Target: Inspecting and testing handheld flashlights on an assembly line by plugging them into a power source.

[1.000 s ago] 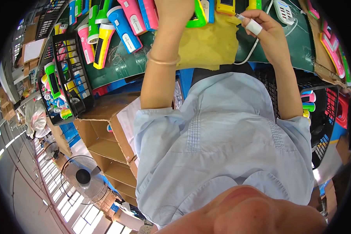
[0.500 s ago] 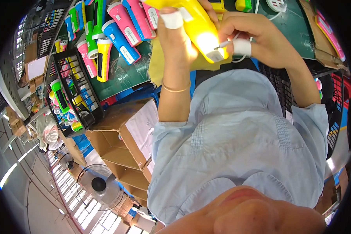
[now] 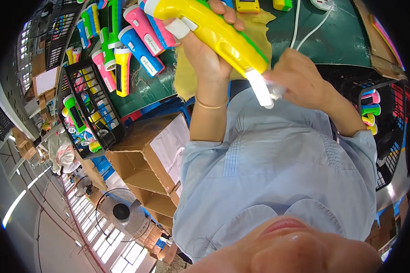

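My left hand (image 3: 209,59) is wrapped around the body of a yellow flashlight (image 3: 228,38) with a green strip along its side, held tilted above the table's near edge. White tape covers the left thumb. From the flashlight's lower end sticks out a bright white strip (image 3: 259,86), which looks lit. My right hand (image 3: 300,79) is curled at that end, its fingers closed against the white strip and partly smeared by motion. Beneath the flashlight, a yellow cloth (image 3: 187,73) covers part of the green tabletop (image 3: 332,43).
Several pink, blue, green and yellow flashlights (image 3: 143,50) lie at the table's left. A black crate (image 3: 91,100) of flashlights stands beside them; another crate (image 3: 387,159) is at right. A white cable (image 3: 298,22) lies on the table. Below left are a cardboard box (image 3: 143,154) and a fan (image 3: 120,211).
The flashlight has come nearer and lower, and the white strip now extends from its end. My right hand no longer holds the white cable's plug; the cable lies on the table.
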The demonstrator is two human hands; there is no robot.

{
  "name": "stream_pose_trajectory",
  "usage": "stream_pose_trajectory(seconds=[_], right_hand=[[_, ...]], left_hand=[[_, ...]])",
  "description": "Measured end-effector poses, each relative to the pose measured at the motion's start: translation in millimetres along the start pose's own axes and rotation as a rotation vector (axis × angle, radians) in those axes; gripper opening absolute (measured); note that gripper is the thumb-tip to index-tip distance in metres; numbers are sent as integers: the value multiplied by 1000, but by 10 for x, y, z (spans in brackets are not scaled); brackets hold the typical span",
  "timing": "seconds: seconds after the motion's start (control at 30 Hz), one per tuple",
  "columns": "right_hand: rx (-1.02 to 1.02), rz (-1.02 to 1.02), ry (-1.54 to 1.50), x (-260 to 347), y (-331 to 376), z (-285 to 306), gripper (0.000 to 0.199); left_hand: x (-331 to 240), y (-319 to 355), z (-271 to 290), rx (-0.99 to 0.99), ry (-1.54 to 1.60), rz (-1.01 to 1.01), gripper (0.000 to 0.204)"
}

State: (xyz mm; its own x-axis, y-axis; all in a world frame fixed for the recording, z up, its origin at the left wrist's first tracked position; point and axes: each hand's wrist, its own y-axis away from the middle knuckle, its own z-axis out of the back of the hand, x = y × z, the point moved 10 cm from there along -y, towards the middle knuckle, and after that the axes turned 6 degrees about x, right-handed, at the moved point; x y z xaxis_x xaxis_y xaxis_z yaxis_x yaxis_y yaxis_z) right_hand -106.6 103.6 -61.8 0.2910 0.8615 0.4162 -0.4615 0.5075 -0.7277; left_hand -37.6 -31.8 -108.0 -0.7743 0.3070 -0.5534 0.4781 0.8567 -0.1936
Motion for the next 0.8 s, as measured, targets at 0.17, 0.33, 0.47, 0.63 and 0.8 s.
stream_pose_trajectory(seconds=[0.17,0.33,0.47,0.63,0.8], right_hand=[[-91,-552,-87,-551,-5,-57,64],[13,-530,-304,-751,165,-233,44],[-36,-629,-382,-893,254,-257,48],[-1,-709,-152,-988,399,42,20],[36,-750,-196,-1009,538,29,14]], left_hand=[[-119,172,-236,253,-323,-195,67],[-50,616,-690,505,-1217,-482,35],[-19,687,-514,431,-1303,-432,49],[-25,762,-330,366,-1469,-367,72],[8,660,-259,237,-1524,-200,72]])
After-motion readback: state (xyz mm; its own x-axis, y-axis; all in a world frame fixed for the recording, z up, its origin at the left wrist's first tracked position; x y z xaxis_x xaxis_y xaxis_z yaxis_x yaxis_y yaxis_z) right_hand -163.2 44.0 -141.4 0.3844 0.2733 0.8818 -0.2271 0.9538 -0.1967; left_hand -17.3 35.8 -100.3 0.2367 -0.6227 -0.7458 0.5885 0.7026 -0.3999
